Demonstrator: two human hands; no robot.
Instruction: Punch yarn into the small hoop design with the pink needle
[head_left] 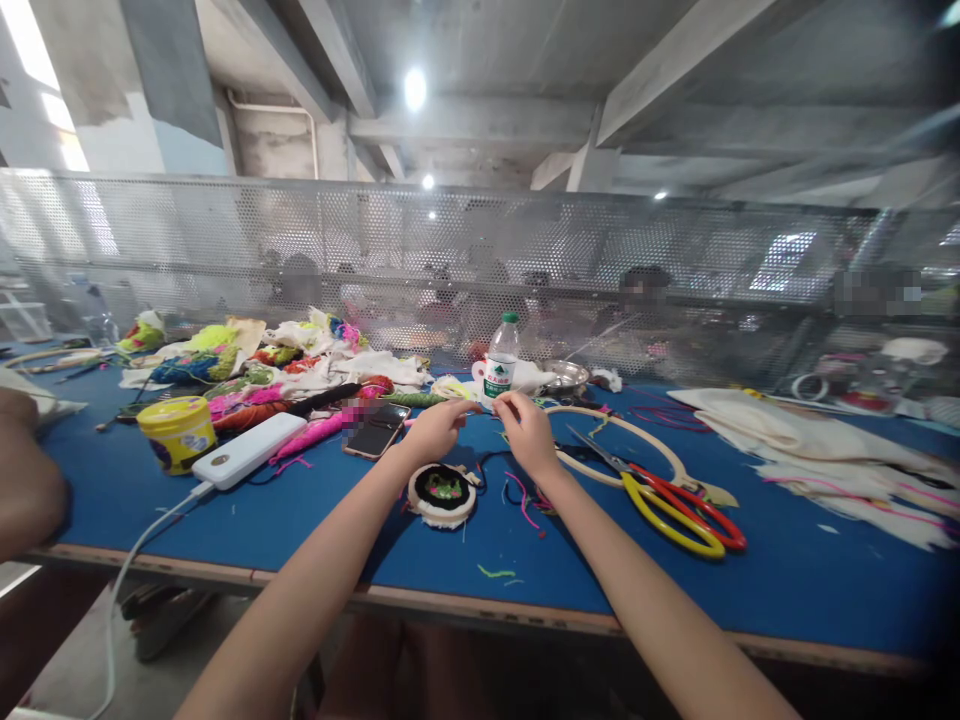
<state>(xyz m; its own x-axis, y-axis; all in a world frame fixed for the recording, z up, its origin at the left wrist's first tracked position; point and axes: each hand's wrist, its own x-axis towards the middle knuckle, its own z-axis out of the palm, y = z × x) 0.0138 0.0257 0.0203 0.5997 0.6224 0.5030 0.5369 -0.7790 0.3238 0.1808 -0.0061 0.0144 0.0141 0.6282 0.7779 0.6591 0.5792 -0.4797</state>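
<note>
My left hand [435,428] and my right hand [529,432] are raised just above the blue table [315,510], fingertips pinched and close together. Both pinch something too small to make out, perhaps a thread or needle. Below them lies a small round embroidery piece [442,494] with black cloth and pink and green stitching. Loose pink and dark threads [525,500] lie beside it. Behind my hands stands a plastic water bottle [500,366] with a green cap.
Scissors [667,498] with yellow and red handles lie on a wooden hoop [637,440] at right. A phone [376,430], white power bank [249,449], yellow tub [177,432] and yarn piles [225,370] lie left. White cloth [817,440] is far right. Another person's arm [26,480] shows at the left edge.
</note>
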